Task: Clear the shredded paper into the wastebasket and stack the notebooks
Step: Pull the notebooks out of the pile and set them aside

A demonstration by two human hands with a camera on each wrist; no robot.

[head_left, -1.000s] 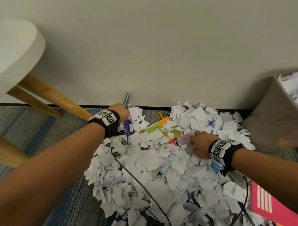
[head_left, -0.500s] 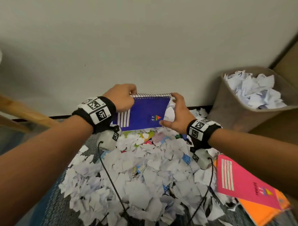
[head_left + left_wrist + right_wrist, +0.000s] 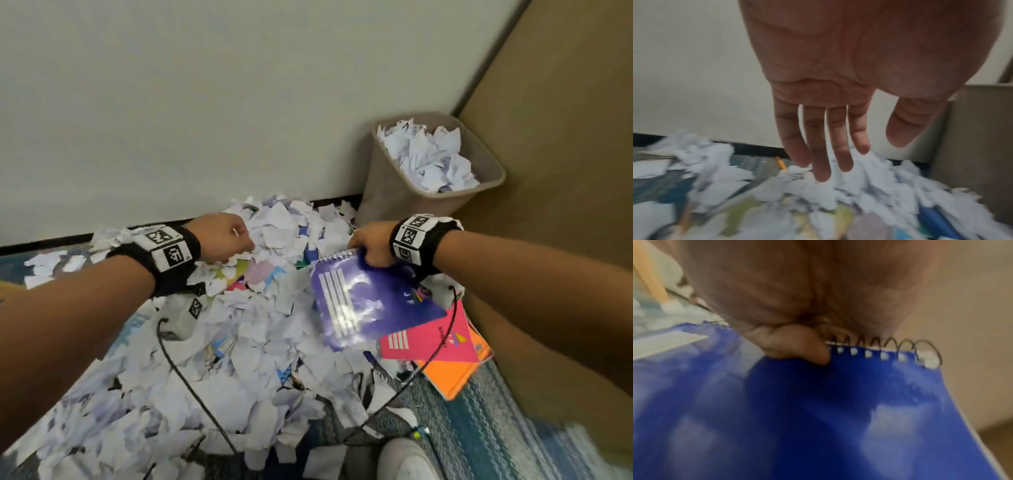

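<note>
Right grip [image 3: 371,245] pinches blue notebook [image 3: 363,301] by its spiral, carrying it over pink notebook [image 3: 428,339] for stacking; left grip [image 3: 830,142] wide, fingers straight over shredded paper [image 3: 212,359]

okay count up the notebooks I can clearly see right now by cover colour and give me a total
Blue notebook, held by the right hand: 1
Pink notebook: 1
Orange notebook: 1
Total: 3, not counting coloured covers half-buried under the shredded paper.
</note>
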